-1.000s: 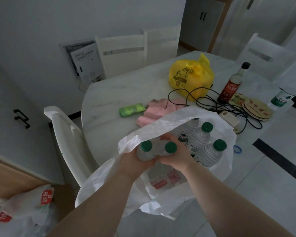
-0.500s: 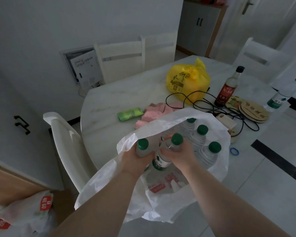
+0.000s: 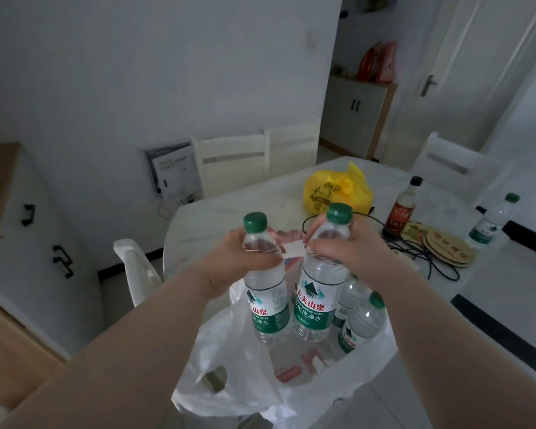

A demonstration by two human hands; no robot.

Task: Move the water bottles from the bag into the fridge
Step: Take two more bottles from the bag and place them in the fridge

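My left hand (image 3: 245, 258) grips the neck of a clear water bottle (image 3: 265, 301) with a green cap and green label. My right hand (image 3: 350, 249) grips the neck of a second such bottle (image 3: 317, 305). Both bottles hang upright, side by side, above the open white plastic bag (image 3: 245, 376) at the table's near edge. More water bottles (image 3: 364, 322) stand inside the bag to the right, partly hidden behind my right arm. No fridge is in view.
On the white table (image 3: 229, 209) are a yellow bag (image 3: 334, 193), a dark sauce bottle (image 3: 401, 212), black cables (image 3: 427, 261), round coasters (image 3: 443, 246) and another water bottle (image 3: 492, 221). White chairs (image 3: 229, 162) surround it. A white cabinet (image 3: 28, 230) stands at the left.
Both hands have lifted the two bottles up out of the bag, from cap level inside it to well above its rim. The camera has tilted upward.
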